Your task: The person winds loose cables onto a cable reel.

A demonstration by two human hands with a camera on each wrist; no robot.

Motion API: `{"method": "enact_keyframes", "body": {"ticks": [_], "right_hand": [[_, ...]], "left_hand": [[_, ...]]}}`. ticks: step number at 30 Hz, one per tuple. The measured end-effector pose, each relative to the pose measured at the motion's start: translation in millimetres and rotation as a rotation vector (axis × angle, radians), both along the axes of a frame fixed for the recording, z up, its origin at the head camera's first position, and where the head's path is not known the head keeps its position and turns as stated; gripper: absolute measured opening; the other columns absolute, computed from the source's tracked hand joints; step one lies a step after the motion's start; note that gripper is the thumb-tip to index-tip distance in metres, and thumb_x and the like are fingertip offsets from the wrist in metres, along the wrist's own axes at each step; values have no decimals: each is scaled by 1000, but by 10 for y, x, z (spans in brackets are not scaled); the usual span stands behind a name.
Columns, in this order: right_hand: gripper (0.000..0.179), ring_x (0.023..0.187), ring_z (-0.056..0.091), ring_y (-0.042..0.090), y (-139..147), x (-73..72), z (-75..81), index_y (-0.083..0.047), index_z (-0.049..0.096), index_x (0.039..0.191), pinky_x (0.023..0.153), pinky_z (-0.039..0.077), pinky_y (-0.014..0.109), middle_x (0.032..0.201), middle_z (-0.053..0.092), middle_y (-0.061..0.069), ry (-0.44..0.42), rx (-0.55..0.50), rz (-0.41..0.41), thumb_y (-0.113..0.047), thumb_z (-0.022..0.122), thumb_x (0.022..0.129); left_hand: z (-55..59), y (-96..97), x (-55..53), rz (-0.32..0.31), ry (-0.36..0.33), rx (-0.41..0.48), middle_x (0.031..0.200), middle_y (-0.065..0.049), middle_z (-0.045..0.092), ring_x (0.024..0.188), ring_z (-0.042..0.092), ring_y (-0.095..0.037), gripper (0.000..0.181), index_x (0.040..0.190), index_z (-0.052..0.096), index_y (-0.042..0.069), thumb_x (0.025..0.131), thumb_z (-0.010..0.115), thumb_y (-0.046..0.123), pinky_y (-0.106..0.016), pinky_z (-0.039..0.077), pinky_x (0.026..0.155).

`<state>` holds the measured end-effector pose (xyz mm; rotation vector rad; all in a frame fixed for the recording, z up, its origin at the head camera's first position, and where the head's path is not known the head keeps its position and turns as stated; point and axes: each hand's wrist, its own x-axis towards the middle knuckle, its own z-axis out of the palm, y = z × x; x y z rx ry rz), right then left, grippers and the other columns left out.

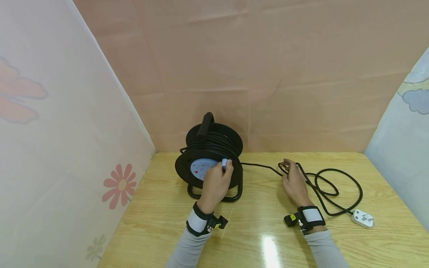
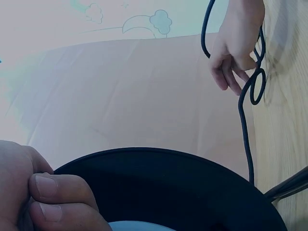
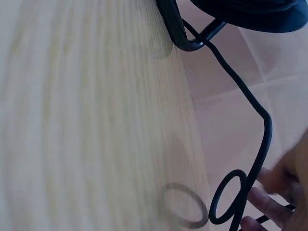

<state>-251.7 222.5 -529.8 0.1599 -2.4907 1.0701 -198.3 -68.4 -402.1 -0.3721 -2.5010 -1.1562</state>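
At left, the left hand [image 1: 214, 184] grips the knob [image 1: 224, 163] of a reel [image 1: 212, 147]; at right, the right hand [image 1: 295, 184], loosely spread, touches cable [image 3: 267, 129].

Bright — white glare on table [image 1: 261, 212].

Reel [image 1: 182, 168]: smooth plastic, semi-matt; ctr panel [image 1: 200, 164] & knob [image 1: 224, 162], smooth plastic too. Cable [image 3: 267, 127]: smooth, rubbery-looking, slight sheen. Plug [image 1: 362, 218], head-view 4 o'clock: plastic. Tabletop [image 1: 251, 216]: wood-grain, v. glossy, w/ glare at 5 o'clock. Backdrop [image 1: 268, 74], 12 o'clock: matt, creased, paper-like. Sleeves [image 1: 189, 248]: matt cloth.
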Motion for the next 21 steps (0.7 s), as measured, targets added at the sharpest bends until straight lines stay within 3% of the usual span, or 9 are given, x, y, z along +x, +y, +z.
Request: {"method": "enact_keyframes", "body": {"ticks": [4,7,9,11,15,17,18,21], "right_hand": [[75,118,42,40,86,3,-28,-6,25,149,92,33,60,141,41,19,-56,13,-24,-4,64,84],[80,101,50,35,144,5,-39,-11,21,152,69,43,48,146,37,17,-96,30,-33,-7,65,85],[80,91,52,32,175,8,-35,-13,18,153,52,39,37,147,37,15,-120,35,-28,-3,59,85],[79,92,52,32,202,10,-27,-15,16,154,43,33,32,148,37,14,-139,54,-19,1,53,86],[76,117,42,38,237,16,2,-18,15,155,54,35,35,147,38,13,-157,95,-5,1,49,90],[75,120,38,40,251,15,11,-19,14,156,63,36,39,146,39,15,-157,119,0,-2,50,92],[76,115,39,40,258,17,15,-20,13,156,65,35,41,146,40,16,-162,120,3,-3,51,93],[80,95,49,38,291,22,16,-24,9,156,86,37,55,141,44,21,-170,148,14,-5,55,94]], "left_hand": [[-10,13,1,-12,2,12,54,3,33,42,33,-12,50,67,44,14,104,34,45,-24,26,39],[-17,20,1,-19,7,19,54,3,32,42,32,-12,50,66,43,14,104,34,45,-23,26,38],[-23,28,0,-21,9,20,54,3,32,41,32,-11,51,65,42,14,104,34,45,-23,25,38],[-29,38,4,-20,9,18,53,4,32,41,31,-11,51,65,42,14,104,34,45,-23,25,38],[-46,63,18,-20,8,11,53,4,32,41,31,-10,50,65,41,15,104,34,45,-23,24,37],[-60,74,23,-21,4,8,53,4,32,41,31,-10,50,64,41,15,104,34,45,-23,24,37],[-66,79,26,-24,3,6,53,4,33,41,32,-10,50,64,41,15,104,34,45,-22,25,37],[-81,92,34,-29,-2,4,53,4,33,41,32,-10,50,64,41,15,104,34,45,-23,25,38]]}}
